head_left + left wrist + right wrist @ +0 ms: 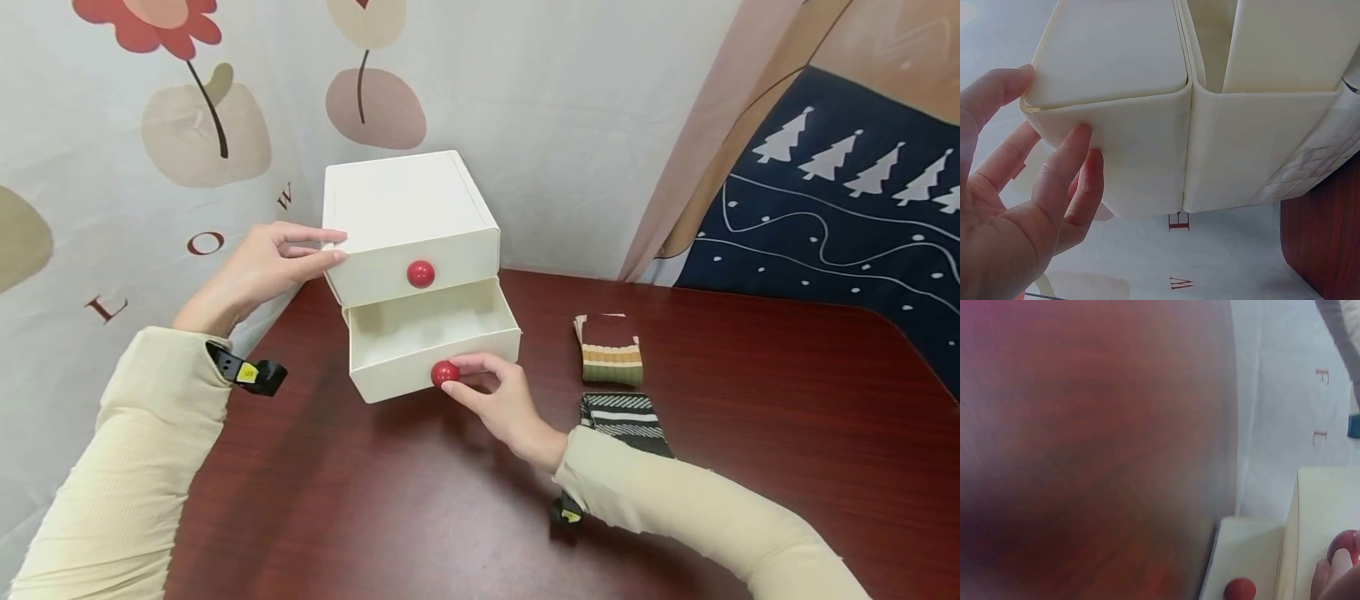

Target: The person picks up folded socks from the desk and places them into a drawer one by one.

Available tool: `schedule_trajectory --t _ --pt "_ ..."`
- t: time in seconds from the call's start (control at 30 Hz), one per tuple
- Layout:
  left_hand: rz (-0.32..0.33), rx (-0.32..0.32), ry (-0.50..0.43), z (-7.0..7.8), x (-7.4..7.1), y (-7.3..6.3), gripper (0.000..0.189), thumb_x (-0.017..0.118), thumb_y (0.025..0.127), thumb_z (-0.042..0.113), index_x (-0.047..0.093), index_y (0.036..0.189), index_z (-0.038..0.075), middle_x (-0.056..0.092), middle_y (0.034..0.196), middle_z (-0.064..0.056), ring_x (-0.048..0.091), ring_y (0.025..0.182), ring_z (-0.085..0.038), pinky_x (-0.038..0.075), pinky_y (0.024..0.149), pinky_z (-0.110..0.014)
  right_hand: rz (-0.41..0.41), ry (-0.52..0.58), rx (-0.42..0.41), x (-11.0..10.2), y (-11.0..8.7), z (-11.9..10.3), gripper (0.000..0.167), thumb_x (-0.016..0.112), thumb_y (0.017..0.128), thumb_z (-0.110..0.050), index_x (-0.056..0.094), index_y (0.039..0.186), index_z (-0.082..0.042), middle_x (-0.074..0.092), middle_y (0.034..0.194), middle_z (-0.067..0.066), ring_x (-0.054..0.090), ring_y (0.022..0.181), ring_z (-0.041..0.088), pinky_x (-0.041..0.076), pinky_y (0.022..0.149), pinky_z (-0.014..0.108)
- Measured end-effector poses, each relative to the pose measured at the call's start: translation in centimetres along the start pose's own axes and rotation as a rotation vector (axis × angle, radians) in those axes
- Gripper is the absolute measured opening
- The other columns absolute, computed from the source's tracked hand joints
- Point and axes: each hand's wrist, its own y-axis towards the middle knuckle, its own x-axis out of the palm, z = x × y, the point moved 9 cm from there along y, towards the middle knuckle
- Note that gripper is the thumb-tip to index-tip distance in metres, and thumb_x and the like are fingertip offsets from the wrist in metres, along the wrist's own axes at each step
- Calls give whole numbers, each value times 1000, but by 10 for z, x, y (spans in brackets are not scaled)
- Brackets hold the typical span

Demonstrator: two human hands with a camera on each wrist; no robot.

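Note:
A white desktop drawer box [405, 200] with two tiers stands on the table. Its upper drawer is closed and has a red knob [421, 274]. The lower drawer [405, 371] is pulled partway out, so its inner walls show. My right hand [506, 404] pinches that drawer's round red knob [444, 374] between thumb and fingers; the knob and fingertips also appear at the right wrist view's lower right edge. With fairly straight fingers, my left hand [262, 271] rests on the box's upper left front corner, thumb at the front edge and fingers along the side [1129, 150].
On the dark red wooden table [787, 400], right of the box, lies a folded knit piece [611, 350] in brown, cream, mustard and green. Nearer me is a folded black-and-white striped one [622, 417], partly covered by my right sleeve. A printed curtain [570, 125] hangs behind.

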Motion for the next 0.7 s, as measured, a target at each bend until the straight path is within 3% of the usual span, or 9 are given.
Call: schedule_trajectory --t 0.27,0.7 --pt "9 15 4 1 0 1 50 63 80 41 56 122 14 46 126 -6 54 99 -6 36 90 -37 -7 57 -39 -3 -17 20 27 69 73 5 62 100 6 61 93 16 60 78 17 47 76 25" --pt "14 24 13 0 0 3 49 62 81 40 56 121 14 50 123 -6 54 97 -3 37 89 -36 -17 94 -36 -1 -34 23 27 67 74 6 60 99 8 60 94 20 59 78 15 47 76 25"
